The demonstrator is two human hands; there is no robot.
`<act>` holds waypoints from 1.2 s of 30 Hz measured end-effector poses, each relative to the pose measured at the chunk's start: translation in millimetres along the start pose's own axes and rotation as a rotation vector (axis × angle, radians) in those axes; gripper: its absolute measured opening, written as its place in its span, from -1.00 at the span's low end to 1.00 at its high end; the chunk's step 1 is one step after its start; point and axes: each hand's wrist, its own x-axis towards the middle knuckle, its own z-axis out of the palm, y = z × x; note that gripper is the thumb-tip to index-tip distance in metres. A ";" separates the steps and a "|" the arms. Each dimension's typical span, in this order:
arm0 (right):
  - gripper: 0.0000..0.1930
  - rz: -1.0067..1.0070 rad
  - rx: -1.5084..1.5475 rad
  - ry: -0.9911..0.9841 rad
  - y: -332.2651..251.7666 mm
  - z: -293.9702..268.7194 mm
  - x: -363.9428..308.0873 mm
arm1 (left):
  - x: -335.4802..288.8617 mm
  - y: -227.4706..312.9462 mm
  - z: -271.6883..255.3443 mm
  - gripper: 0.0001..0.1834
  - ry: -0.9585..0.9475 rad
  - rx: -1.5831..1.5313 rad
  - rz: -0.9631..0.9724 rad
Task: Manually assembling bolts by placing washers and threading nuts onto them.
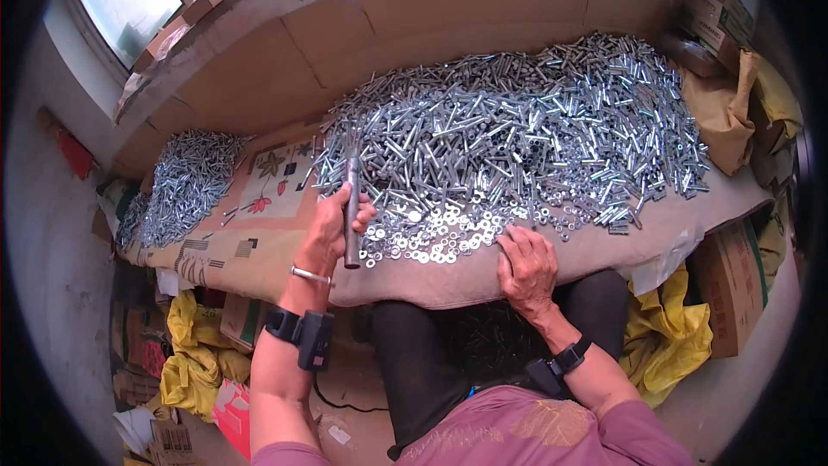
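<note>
My left hand (335, 216) is wrapped round a dark grey metal tube (352, 237), held nearly upright at the front of the table. Behind the tube's upper end lies a big heap of silvery expansion bolts (483, 134). Flat washers and nuts are spread before the heap, and these washers (435, 242) lie between my two hands. My right hand (528, 269) is at the table's front edge, back upward, its bent fingers close together against the right end of the washers. Whatever its fingertips hold, if anything, is hidden.
A smaller heap of bolts (190, 185) lies on the left of the cloth-covered table (604, 250). Cardboard (448, 9) lines the back. Yellow sacks (194, 354) and boxes stand below. A brown bag (720, 112) sits at the right end. A cable (345, 406) hangs by my left forearm.
</note>
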 end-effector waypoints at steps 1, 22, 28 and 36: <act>-0.68 -0.001 0.002 0.000 0.1 1.3 -1.1 | -5.5 -3.7 -1.0 -0.54 0.002 0.000 0.001; -0.67 0.004 -0.045 -0.030 -3.0 6.6 1.6 | 11.2 99.3 -260.8 -0.81 1.101 1.376 0.810; -0.65 0.036 -0.074 -0.071 -2.5 4.7 2.7 | 24.6 61.4 -349.5 -0.69 1.164 1.528 0.650; -0.67 0.036 -0.077 -0.068 4.4 5.6 0.7 | 35.9 25.1 -313.5 -0.50 1.050 1.726 0.247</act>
